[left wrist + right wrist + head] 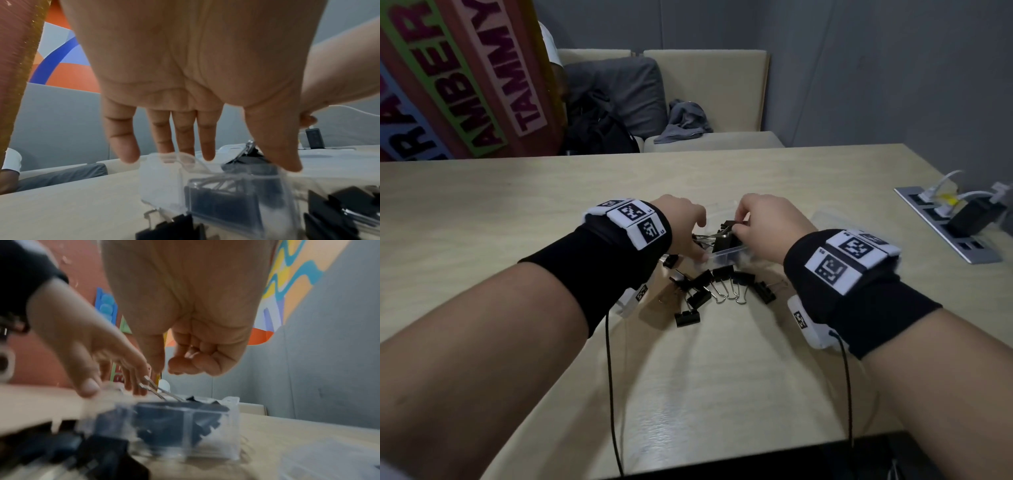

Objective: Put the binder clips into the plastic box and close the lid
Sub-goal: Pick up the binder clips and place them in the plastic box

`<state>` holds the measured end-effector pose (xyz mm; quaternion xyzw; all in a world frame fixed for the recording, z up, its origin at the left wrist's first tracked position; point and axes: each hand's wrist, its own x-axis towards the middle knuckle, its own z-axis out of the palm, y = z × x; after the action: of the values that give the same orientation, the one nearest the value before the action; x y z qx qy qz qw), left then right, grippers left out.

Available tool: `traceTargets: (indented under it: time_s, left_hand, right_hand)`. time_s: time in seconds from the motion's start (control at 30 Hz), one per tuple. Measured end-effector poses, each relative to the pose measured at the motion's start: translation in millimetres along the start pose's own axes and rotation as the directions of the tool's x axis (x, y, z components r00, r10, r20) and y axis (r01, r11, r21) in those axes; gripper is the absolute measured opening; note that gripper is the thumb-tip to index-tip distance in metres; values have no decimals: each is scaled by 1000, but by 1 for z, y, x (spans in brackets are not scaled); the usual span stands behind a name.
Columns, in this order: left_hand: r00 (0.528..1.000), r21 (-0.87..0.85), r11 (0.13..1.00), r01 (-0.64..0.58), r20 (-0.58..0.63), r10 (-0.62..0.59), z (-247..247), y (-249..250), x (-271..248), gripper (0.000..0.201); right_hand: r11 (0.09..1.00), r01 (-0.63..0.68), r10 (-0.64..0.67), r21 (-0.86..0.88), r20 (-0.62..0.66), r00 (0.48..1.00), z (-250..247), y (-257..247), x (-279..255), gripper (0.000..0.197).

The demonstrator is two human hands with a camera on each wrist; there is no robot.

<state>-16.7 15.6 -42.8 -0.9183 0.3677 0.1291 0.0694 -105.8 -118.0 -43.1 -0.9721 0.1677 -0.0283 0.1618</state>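
A clear plastic box (726,255) stands open on the table, with several black binder clips (726,240) piled inside; one clip's wire handles (152,387) stick up above the rim. My left hand (700,238) steadies the box with straight fingers, the thumb (287,159) on its near rim. My right hand (739,222) hovers just over the box with curled fingers (185,366) and nothing between them. More loose clips (702,287) lie on the table in front of the box. The clear lid (832,219) lies behind my right wrist.
A recessed power strip (948,226) with a black adapter (969,219) and white cables sits at the table's right edge. Thin black cords (613,394) run from my wrists toward me. Beyond the far edge stands a sofa (705,89) with grey cushions.
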Motion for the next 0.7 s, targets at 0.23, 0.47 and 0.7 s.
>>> traceTargets:
  time_s: [0.23,0.47,0.7]
  left_hand:
    - [998,-40,999,11,-60,-13,0,-3,-2,50]
    - [997,63,995,77,10,-78,-4,-22,-3,42]
    - [995,78,993,92,-44,-88,-3,-14,-11,55]
  right_hand:
    - [965,-59,168,-254,432,886,3,-1,-36,62]
    - [956,-35,155,-291,402,903,32,-13,-49,59]
    - [957,-72,176,-281,365,914,29,-13,-44,55]
